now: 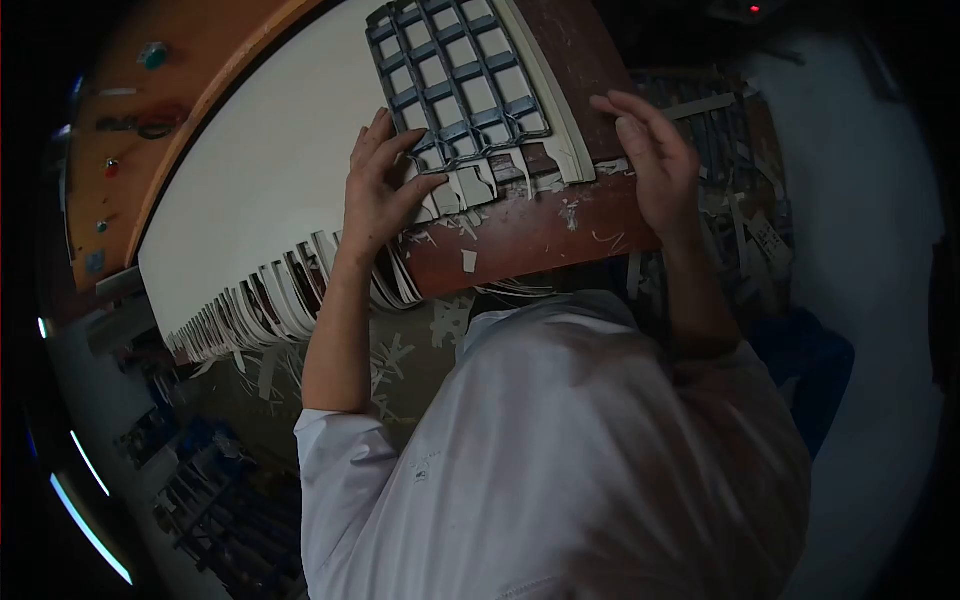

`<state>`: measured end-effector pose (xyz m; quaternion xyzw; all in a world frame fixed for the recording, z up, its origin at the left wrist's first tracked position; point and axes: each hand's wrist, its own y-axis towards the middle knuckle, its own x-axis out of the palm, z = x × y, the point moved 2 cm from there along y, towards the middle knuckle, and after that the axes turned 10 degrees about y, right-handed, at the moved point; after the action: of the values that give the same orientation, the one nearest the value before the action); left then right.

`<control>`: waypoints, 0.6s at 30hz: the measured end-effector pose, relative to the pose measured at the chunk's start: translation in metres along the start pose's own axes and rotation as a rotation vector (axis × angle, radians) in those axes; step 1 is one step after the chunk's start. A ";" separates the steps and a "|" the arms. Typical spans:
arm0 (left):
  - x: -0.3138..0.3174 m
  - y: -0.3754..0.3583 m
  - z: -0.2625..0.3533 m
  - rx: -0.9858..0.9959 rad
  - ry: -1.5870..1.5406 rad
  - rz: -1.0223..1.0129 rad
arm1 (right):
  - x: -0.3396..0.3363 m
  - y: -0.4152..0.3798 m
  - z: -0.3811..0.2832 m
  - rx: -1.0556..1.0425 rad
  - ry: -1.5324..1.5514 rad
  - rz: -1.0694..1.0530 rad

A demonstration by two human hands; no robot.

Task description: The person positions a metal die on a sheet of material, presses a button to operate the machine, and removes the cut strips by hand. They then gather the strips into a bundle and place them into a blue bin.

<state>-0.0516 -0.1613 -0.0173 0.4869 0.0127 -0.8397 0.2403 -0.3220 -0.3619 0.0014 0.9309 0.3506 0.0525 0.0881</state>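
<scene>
A dark metal grid-shaped cutting die [455, 75] lies on a stack of cream sheet material [262, 150], near the front of a reddish-brown board [530, 232]. My left hand [382, 180] is at the die's lower left corner, thumb and forefinger closed about it. Its other fingers curl along the die's left side. Cut strips and flaps of sheet [470, 188] stick out below the die. To the right, my right hand [655, 160] is held over the board's edge with fingers stretched out, holding nothing.
Fringed offcut strips [270, 300] hang from the sheet's front edge. An orange machine panel [150, 120] with buttons stands at the left. Scraps lie on a rack [745, 200] at the right and on the floor [425, 355]. A blue object [810, 370] stands near my right elbow.
</scene>
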 end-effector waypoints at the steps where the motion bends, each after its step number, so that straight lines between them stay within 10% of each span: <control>1: 0.000 0.000 0.003 -0.001 -0.002 0.009 | -0.005 -0.013 -0.007 0.017 0.003 0.027; 18: 0.002 0.003 -0.002 0.094 0.040 0.064 | 0.158 -0.154 -0.030 -0.147 -0.062 -0.203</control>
<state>-0.0498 -0.1639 -0.0191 0.5145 -0.0375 -0.8212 0.2438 -0.3079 -0.1402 0.0056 0.8828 0.4355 0.0401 0.1715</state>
